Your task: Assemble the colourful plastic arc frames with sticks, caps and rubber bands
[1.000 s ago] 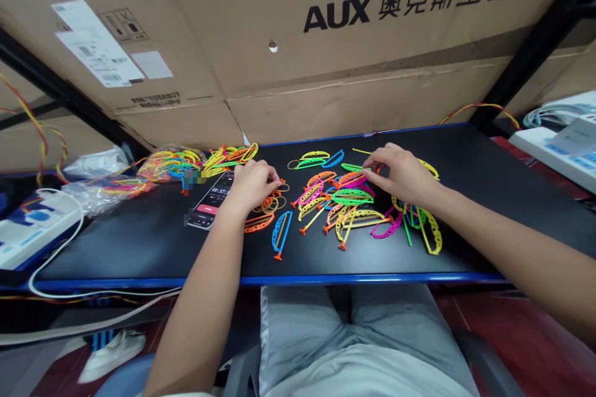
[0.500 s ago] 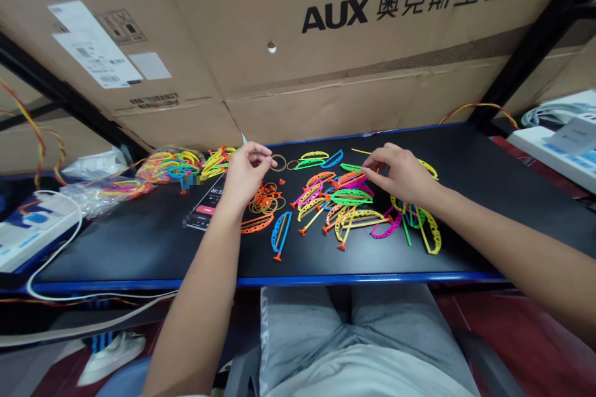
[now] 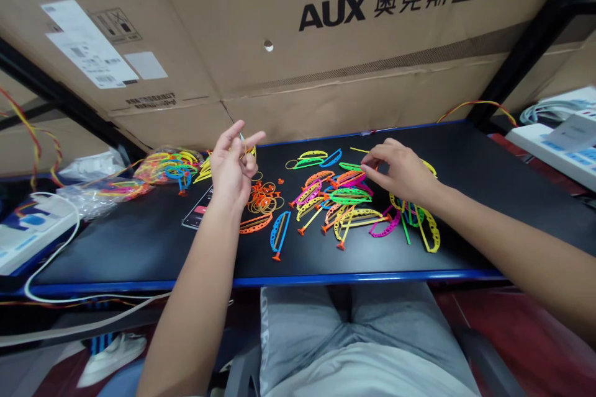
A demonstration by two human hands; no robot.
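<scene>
Left hand (image 3: pixel 229 167) is hovering spread open above the rubber bands (image 3: pixel 263 201); right hand (image 3: pixel 400 172) is curling over neon plastic arcs (image 3: pixel 350 196) right of them, hold unclear.

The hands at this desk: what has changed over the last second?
The left hand has lifted off the desk, fingers spread, rising away from the pile of tan rubber bands; whether it holds anything is hard to tell. The right hand stayed almost where it was, over the bright plastic pieces, which lie as before.
</scene>
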